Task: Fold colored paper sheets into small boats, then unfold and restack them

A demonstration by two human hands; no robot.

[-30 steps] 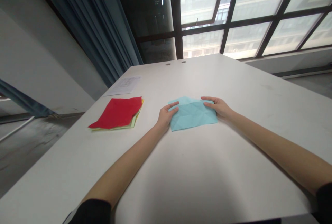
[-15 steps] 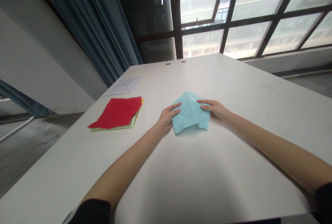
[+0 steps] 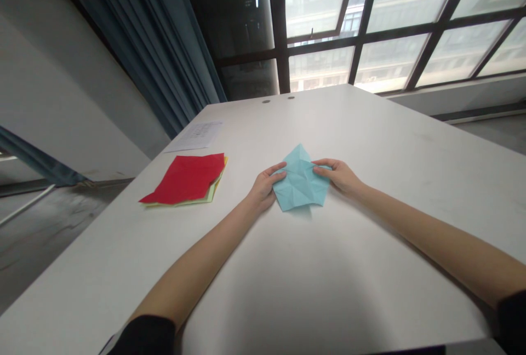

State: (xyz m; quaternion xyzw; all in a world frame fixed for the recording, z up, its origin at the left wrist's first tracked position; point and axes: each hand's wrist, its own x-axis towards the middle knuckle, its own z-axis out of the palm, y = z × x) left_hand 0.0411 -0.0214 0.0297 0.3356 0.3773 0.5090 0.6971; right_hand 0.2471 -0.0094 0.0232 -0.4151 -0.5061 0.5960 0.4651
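Note:
A light blue sheet of origami paper [image 3: 302, 182], creased into a rough five-sided shape, is held just above the white table, its near edge casting a shadow. My left hand [image 3: 265, 186] grips its left side, thumb and a finger on top and the other fingers hidden beneath or behind. On the right side, my right hand [image 3: 339, 175] pinches the paper's edge between thumb and fingers. Several fold lines meet near the sheet's middle.
Left of my hands, a red sheet [image 3: 191, 177] lies over green and yellow sheets. A printed white page [image 3: 196, 136] rests farther back on the white table [image 3: 287, 273]. Behind the table are a blue curtain [image 3: 164, 32] and framed windows [image 3: 320, 67].
The blue paper has changed shape: its far corner is now more pointed and its creases stand out more. My right hand has shifted slightly; my left has hardly moved.

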